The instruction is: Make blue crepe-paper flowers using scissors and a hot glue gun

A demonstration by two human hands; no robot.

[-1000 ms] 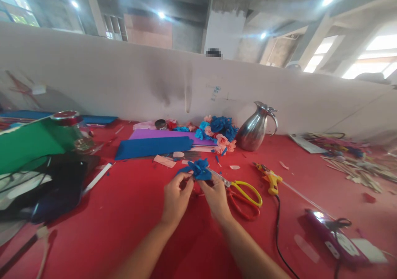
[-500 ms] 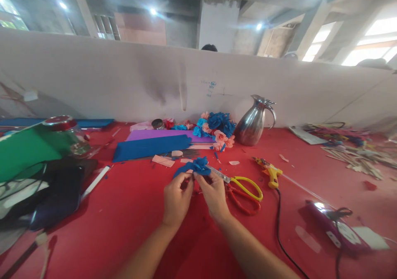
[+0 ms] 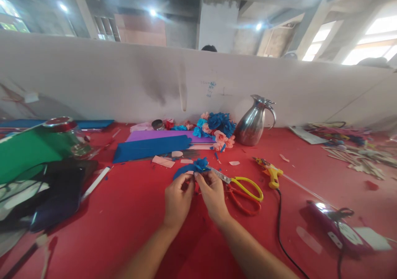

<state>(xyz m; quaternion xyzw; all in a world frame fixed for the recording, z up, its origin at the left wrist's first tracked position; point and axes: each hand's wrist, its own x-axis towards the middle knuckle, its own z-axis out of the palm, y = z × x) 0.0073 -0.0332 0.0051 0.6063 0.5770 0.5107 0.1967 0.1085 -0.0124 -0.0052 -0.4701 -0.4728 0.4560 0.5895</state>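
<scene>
Between my two hands, over the red table, is a blue paper flower point(image 3: 201, 164) with ruffled petals. My right hand point(image 3: 212, 194) is closed on its base, thumb and fingers pinched together. My left hand point(image 3: 178, 196) is closed too, its fingertips meeting the right thumb at the flower's underside; the exact grip is hidden. A blue paper piece point(image 3: 180, 171) shows just beyond the left fingers, and I cannot tell whether it joins the flower. Scissors point(image 3: 246, 188) with one yellow and one red handle lie right beside my right hand, blades partly behind the fingers.
Finished paper flowers point(image 3: 221, 126) in blue and pink stand at the back by a steel jug point(image 3: 254, 121). Blue paper point(image 3: 151, 147) lies beyond my hands. At right are a yellow glue gun point(image 3: 273, 174) with its cord and a purple power strip point(image 3: 338, 227); a glass jar point(image 3: 77, 140) stands left.
Both hands stay in nearly the same place. The blue flower looks slightly turned between the fingers; the other things have not moved.
</scene>
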